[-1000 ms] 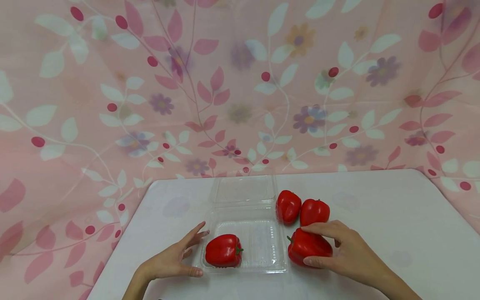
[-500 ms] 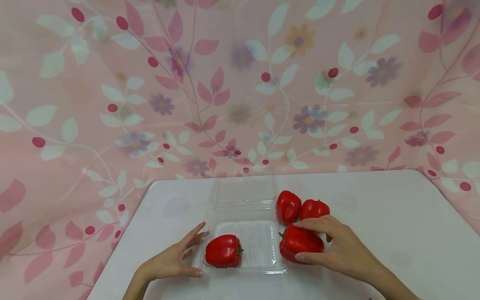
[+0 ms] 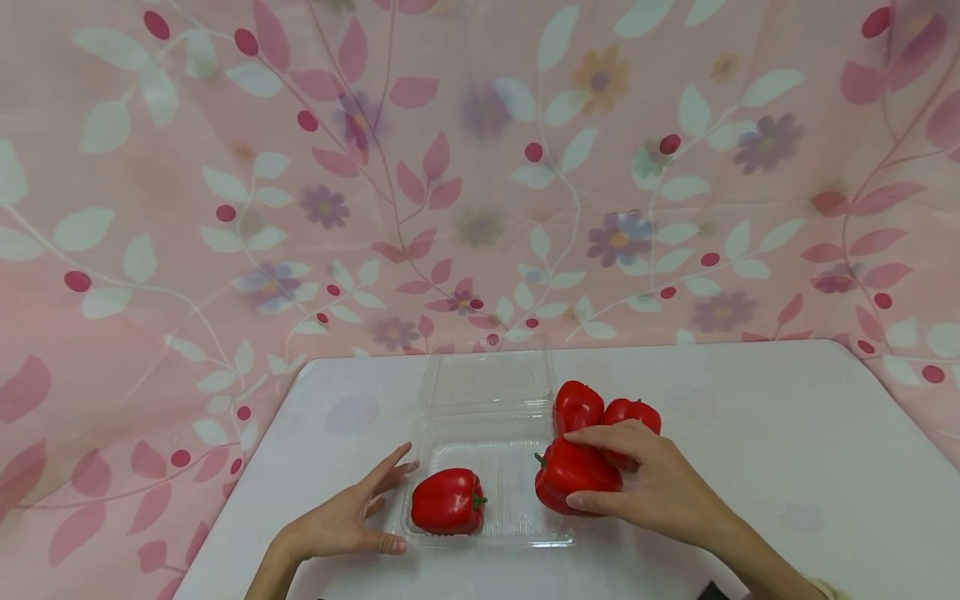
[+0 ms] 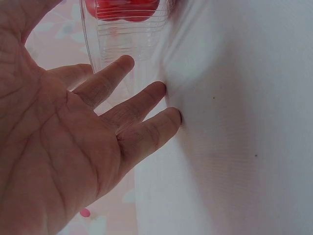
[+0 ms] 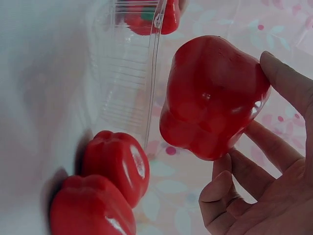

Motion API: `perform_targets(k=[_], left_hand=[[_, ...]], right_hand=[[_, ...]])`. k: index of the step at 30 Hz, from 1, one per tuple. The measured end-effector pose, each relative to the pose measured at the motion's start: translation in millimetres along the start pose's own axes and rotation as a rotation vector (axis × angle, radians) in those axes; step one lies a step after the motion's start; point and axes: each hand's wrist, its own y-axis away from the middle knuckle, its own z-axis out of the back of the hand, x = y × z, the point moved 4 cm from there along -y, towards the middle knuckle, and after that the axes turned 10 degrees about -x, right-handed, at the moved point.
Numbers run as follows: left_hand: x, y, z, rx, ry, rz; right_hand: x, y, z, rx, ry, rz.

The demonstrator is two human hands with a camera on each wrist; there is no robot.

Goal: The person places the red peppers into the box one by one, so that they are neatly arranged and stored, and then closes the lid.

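My right hand (image 3: 648, 475) pinches a red bell pepper (image 3: 576, 479) between thumb and fingers. In the right wrist view this held bell pepper (image 5: 212, 98) is raised off the table, level with the rim of a clear plastic clamshell container (image 5: 124, 73). From the head it overlaps the right edge of the container (image 3: 516, 500). Another red bell pepper (image 3: 447, 502) lies in the left half of the container, green stem facing right. My left hand (image 3: 348, 512) is at the container's left side, fingers spread and holding nothing; its fingertips (image 4: 171, 115) are at the tabletop.
Two more red bell peppers, one (image 3: 576, 406) by the container's right side and one (image 3: 633, 412) right of it, sit behind my right hand. The container's clear lid (image 3: 489, 379) lies folded back. A floral pink cloth (image 3: 480, 183) hangs behind the white table (image 3: 765, 467).
My right hand has lifted the bell pepper and carried it leftward from the tabletop to over the container's right edge. The left hand has stayed in place.
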Motion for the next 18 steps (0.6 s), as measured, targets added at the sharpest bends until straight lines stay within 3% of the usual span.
perform_targets(k=[12,18], left_hand=[[-1.4,0.5,0.5,0.002,-0.009,-0.012],[-2.5,-0.5,0.5,-0.002,-0.012,-0.015]], right_hand=[[4.9,-7.7,-18.1,0.03,-0.033,-0.077],[8.5,-11.0,-28.1,0.048,-0.052,-0.06]])
